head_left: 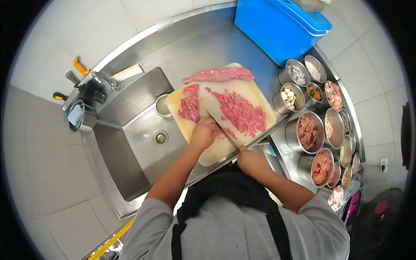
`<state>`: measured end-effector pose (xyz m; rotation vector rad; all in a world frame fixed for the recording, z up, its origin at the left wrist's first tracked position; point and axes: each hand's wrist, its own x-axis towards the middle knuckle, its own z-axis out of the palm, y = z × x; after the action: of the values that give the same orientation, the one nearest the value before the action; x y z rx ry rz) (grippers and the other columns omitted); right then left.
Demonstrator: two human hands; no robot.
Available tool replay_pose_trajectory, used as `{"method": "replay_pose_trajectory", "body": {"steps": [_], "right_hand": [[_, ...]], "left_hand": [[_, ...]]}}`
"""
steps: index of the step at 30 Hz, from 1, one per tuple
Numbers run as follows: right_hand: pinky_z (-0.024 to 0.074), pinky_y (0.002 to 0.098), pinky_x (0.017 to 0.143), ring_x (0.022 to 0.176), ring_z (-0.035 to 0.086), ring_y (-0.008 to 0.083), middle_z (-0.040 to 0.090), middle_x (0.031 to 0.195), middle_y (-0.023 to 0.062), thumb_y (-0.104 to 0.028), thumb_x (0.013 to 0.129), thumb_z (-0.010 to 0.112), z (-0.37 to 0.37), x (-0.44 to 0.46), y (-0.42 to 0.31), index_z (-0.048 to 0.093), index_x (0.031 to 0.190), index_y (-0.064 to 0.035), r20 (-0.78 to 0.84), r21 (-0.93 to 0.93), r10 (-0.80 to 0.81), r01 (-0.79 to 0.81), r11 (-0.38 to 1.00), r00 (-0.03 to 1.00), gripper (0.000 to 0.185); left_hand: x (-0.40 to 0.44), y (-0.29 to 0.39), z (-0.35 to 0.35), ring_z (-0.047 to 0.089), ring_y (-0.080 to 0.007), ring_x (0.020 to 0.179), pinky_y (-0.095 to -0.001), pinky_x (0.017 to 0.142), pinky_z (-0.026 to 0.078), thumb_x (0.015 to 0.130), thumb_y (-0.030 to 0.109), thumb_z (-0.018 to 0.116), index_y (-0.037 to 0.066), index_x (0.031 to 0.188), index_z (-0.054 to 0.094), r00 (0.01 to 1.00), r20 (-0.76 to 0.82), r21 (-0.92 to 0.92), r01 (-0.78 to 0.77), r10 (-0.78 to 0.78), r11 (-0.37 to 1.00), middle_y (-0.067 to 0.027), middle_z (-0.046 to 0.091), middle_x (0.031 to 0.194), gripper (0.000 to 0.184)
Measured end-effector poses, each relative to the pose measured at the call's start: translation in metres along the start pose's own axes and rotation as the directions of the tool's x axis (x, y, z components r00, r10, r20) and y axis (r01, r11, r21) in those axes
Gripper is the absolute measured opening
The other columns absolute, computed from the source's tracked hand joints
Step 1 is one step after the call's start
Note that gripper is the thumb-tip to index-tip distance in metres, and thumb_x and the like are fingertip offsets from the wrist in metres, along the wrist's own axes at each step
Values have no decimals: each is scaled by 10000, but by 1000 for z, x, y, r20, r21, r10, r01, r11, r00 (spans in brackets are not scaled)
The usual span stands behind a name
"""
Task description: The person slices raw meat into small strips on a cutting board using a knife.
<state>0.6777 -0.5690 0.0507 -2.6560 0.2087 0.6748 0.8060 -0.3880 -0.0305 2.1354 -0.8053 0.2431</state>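
My right hand (pixel 251 162) is wrapped round the handle of a knife (pixel 222 130), whose blade slants up and left across the cutting board (pixel 207 157). Close against the left side of that blade, my left hand (pixel 203 132) has its fingers curled and pressed together on the board; whatever lies under them is hidden. A heap of chopped raw meat (pixel 245 113) spreads over the board's right half. Larger cut pieces of meat (pixel 189 104) lie above my left hand. Along the board's far edge rests a long whole piece of meat (pixel 219 75).
The board overhangs a steel sink (pixel 130 147) with a drain (pixel 160 138) and a round metal container (pixel 163 105). A blue cooler (pixel 277 32) stands at the back. Several steel pots, including one of meat (pixel 308 132) and one of garlic (pixel 289 98), line the right.
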Motion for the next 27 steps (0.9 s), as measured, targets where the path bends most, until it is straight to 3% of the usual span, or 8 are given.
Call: {"method": "replay_pose_trajectory", "body": {"steps": [1, 3, 6, 12, 16, 18, 23, 27], "right_hand": [[538, 571, 786, 867, 700, 462, 701, 919, 288, -169, 945, 416, 7, 18, 7, 561, 1070, 14, 6, 1, 7, -7, 1000, 1000, 265], [538, 573, 781, 867, 699, 461, 702, 914, 280, -176, 947, 415, 4, 46, 10, 546, 1087, 19, -92, -94, -231, 222, 970, 969, 273], [550, 556, 746, 833, 704, 446, 705, 900, 270, -172, 951, 412, -43, 12, -9, 547, 1078, 15, -56, -66, -105, 101, 993, 993, 264], [543, 553, 782, 881, 702, 434, 696, 951, 288, -154, 953, 401, -17, -7, -15, 559, 1091, 15, 78, 20, 65, -67, 998, 995, 270], [543, 557, 775, 865, 703, 437, 700, 919, 278, -177, 951, 410, -21, 29, -11, 548, 1096, 20, -23, -29, -64, 63, 998, 998, 281], [547, 558, 755, 835, 706, 439, 705, 890, 263, -172, 949, 410, -46, 15, -16, 543, 1086, 19, 31, -36, -59, 60, 998, 998, 271], [547, 546, 795, 917, 704, 435, 697, 978, 290, -140, 954, 386, -30, -14, -27, 543, 1096, 23, 142, -30, 88, -84, 996, 986, 268], [541, 555, 787, 887, 698, 443, 697, 943, 282, -174, 949, 426, -13, 34, -10, 546, 1094, 14, 0, -27, -50, 50, 998, 999, 265]], "left_hand": [[1, 1, -1, 649, -302, 934, -403, 848, 533, 754, 35, 689, 34, 808, 722, 1000, 6, -6, 4, -4, 1000, -102, 684, 932, 63], [7, 4, -10, 654, -302, 907, -397, 837, 539, 758, 36, 693, 34, 802, 719, 997, 56, -20, -61, 62, 998, -106, 687, 908, 52], [15, 7, -24, 651, -303, 901, -395, 833, 537, 770, 43, 698, 36, 800, 722, 989, 136, -83, 65, -53, 994, -108, 689, 910, 39], [14, -10, -18, 645, -308, 921, -394, 836, 533, 782, 47, 689, 28, 810, 720, 989, 140, -49, -44, 50, 998, -109, 691, 925, 45], [13, -5, -24, 647, -304, 922, -392, 844, 531, 782, 46, 688, 34, 814, 725, 981, 175, -31, -79, 84, 996, -103, 692, 924, 51], [16, -1, -30, 641, -297, 914, -391, 839, 528, 782, 49, 694, 41, 809, 729, 989, 136, -86, 64, -52, 994, -94, 686, 918, 45], [16, -11, -28, 636, -304, 923, -394, 850, 528, 779, 61, 692, 45, 777, 720, 980, 201, -67, 5, 8, 998, -94, 669, 906, 33], [17, -9, -33, 643, -308, 928, -398, 849, 527, 772, 29, 689, 43, 800, 730, 970, 216, -39, -103, 109, 994, -93, 695, 926, 52]]}}
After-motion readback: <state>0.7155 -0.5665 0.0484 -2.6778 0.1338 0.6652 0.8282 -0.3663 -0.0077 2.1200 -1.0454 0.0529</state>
